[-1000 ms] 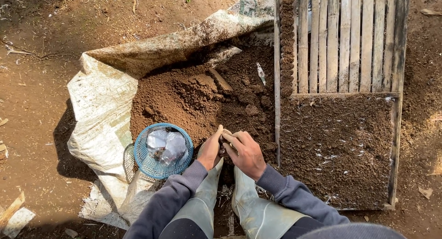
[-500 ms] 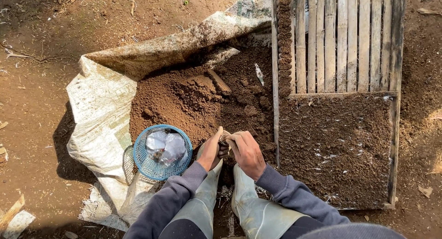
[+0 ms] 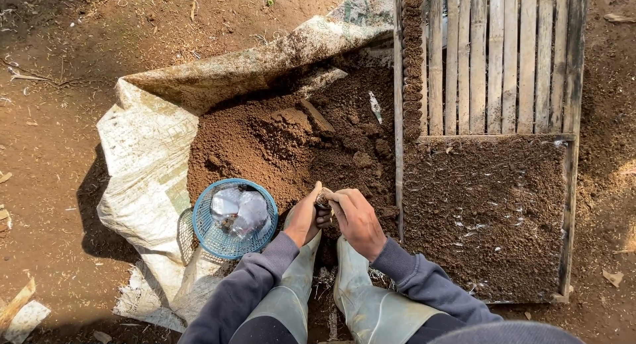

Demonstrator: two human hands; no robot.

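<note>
Your left hand [image 3: 303, 218] and right hand [image 3: 356, 219] meet at the near edge of the loose brown soil heap [image 3: 291, 142], directly above your two pale green rubber boots [image 3: 331, 297]. Both hands close around one small dark soil-filled pouch [image 3: 322, 200], which sits between them: the left hand cups it from the left with the thumb raised, and the right hand curls its fingers [image 3: 339, 199] over the top and right side. Only the upper rim of the pouch is visible; the rest is hidden by the hands, so its exact shape cannot be determined. The soil heap lies on a worn white woven plastic sack [image 3: 149, 165] spread on the bare earth floor [image 3: 53, 65], with the sack's far edge folded up behind the heap. A round blue plastic mesh basket [image 3: 202, 228] rests on the sack just beside your left hand, holding crumpled clear plastic bags [image 3: 238, 210]. To the right of the hands, a wooden-framed slatted bamboo tray [image 3: 503, 59] lies flat on the floor. Its near half is covered by a level bed of dark soil [image 3: 483, 211]; its far half shows bare slats. One narrow column of small filled soil pouches [image 3: 412, 59] stands along the tray's left edge in the far half.
</note>
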